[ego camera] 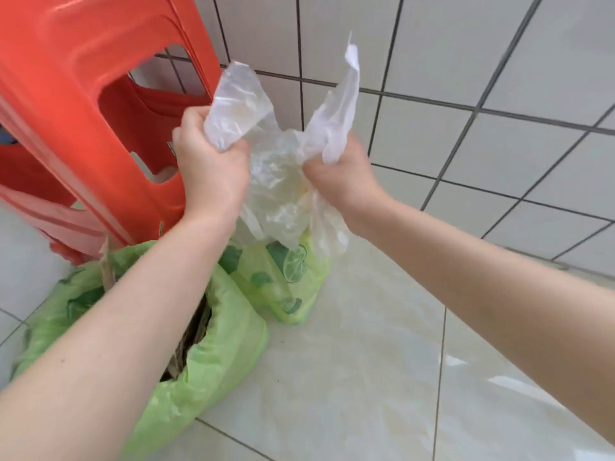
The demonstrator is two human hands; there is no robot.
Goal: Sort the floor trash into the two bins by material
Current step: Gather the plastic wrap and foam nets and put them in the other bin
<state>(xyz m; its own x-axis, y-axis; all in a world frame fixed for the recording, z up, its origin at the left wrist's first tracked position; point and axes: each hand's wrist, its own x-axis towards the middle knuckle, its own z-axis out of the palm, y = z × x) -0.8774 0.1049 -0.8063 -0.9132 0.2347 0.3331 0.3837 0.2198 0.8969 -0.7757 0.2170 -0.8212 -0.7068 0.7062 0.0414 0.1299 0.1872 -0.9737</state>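
A crumpled clear plastic bag point(276, 174) hangs between both hands above the floor. My left hand point(209, 164) grips its left bunch, and my right hand point(339, 181) grips its right bunch, which sticks up past the fingers. Directly below stand two bins lined with green leaf-print bags. The nearer bin point(226, 337) at lower left shows cardboard pieces in its opening. The farther bin point(293, 284) sits under the hanging plastic, its opening mostly hidden by it.
A stack of red plastic stools point(83, 104) stands at the upper left, right behind the bins. A white tiled wall point(466, 78) runs behind and to the right. Glossy pale floor tiles point(382, 361) spread out to the lower right.
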